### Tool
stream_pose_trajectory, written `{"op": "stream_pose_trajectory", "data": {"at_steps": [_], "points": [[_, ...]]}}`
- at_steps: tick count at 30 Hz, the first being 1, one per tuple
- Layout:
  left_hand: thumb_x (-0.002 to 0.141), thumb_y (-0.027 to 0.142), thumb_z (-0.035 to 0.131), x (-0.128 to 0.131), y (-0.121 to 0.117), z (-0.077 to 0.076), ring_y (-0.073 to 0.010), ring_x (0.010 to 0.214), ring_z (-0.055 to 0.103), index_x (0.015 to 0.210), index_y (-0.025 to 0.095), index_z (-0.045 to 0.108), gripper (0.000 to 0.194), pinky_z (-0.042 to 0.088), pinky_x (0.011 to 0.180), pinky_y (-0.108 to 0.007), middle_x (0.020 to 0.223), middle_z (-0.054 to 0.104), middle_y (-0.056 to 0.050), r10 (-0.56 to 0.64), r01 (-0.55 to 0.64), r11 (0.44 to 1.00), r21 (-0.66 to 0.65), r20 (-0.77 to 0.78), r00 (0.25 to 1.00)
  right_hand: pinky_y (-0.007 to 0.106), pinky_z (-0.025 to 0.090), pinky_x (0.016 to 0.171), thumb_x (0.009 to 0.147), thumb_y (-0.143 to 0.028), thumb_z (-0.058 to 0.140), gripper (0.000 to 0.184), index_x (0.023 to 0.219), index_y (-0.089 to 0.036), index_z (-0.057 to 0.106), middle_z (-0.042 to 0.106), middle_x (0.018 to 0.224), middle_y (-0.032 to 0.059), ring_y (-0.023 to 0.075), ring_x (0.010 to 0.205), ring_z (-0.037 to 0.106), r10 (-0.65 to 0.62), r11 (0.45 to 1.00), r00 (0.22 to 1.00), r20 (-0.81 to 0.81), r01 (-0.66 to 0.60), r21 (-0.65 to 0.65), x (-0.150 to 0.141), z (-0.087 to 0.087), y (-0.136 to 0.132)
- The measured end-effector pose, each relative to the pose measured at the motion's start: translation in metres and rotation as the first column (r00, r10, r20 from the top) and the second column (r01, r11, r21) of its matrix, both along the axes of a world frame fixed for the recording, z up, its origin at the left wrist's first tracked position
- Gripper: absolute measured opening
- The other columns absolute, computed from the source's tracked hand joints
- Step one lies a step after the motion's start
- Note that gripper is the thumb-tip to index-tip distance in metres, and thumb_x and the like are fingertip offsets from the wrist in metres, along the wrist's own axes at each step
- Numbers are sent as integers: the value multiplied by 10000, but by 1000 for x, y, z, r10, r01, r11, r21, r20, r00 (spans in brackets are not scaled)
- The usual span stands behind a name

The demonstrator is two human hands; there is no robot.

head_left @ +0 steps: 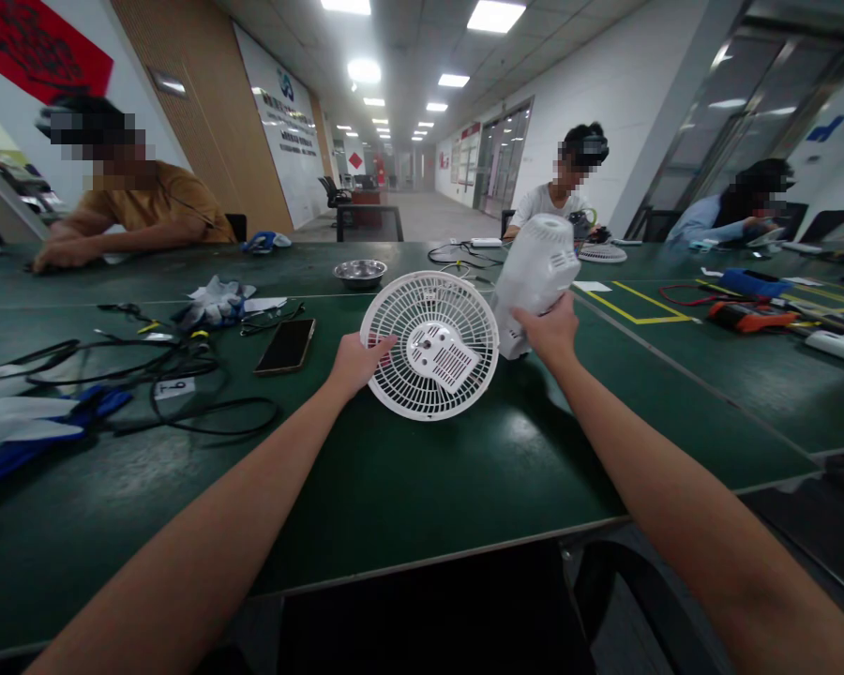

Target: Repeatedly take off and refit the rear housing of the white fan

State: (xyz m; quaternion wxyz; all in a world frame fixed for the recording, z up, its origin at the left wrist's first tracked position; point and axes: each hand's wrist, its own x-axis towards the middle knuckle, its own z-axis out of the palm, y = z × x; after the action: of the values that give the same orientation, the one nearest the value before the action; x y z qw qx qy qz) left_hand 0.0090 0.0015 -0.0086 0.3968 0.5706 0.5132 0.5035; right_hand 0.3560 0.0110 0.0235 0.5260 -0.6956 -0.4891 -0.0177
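A round white fan grille (432, 398) with a slotted hub plate stands on its edge above the green table, facing me. My left hand (355, 364) is closed on its left rim, the thumb lying over the ribs. To the right of it, my right hand (552, 328) grips the lower part of a bulky white plastic fan body (531, 277), held tilted. The fan body's left side comes close to the grille's right rim; whether they touch I cannot tell. A thin pale wire (460, 270) shows behind the grille's top.
A metal bowl (360, 273) stands behind the grille. Left lie a phone (285, 346), black cables (218, 430) and gloves (218, 302). An orange-and-black meter (751, 316) lies right, near yellow tape (637, 321). Several people sit across the table (408, 506).
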Motion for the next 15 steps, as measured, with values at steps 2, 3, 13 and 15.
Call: {"op": "stream_pose_trajectory", "data": {"at_steps": [2, 3, 13, 15], "points": [[831, 336, 765, 0, 0, 0, -259, 791, 757, 950, 143, 746, 228, 622, 752, -436, 912, 782, -116, -1, 1, 1000, -4, 0, 1000, 521, 505, 968, 614, -511, 821, 753, 1207, -187, 490, 678, 1194, 173, 362, 1094, 650, 43, 996, 999, -3, -43, -77, -6, -7, 1], [830, 335, 766, 0, 0, 1, -256, 791, 756, 955, 140, 746, 232, 621, 754, -433, 916, 782, -117, -3, 3, 1000, -5, 2, 1000, 526, 505, 971, 609, -518, 821, 766, 1214, -187, 488, 677, 1195, 174, 363, 1094, 649, 54, 994, 999, 0, -54, -98, -7, -10, 2], [838, 288, 767, 1, 1, 0, -220, 737, 740, 926, 136, 745, 177, 610, 731, -374, 848, 776, -85, 17, -17, 1000, -18, -3, 1000, 534, 493, 973, 572, -512, 832, 765, 1190, -191, 514, 679, 1157, 153, 360, 1070, 650, -46, 999, 999, 13, 46, -12, 35, -11, 11], [845, 284, 762, 1, -1, 1, -221, 737, 739, 921, 137, 744, 166, 609, 730, -377, 844, 775, -86, 13, -13, 1000, -16, -3, 1000, 538, 485, 988, 551, -490, 844, 774, 1189, -196, 520, 669, 1186, 153, 367, 1103, 640, -71, 997, 997, -9, 70, -31, 55, -12, 14]]}}
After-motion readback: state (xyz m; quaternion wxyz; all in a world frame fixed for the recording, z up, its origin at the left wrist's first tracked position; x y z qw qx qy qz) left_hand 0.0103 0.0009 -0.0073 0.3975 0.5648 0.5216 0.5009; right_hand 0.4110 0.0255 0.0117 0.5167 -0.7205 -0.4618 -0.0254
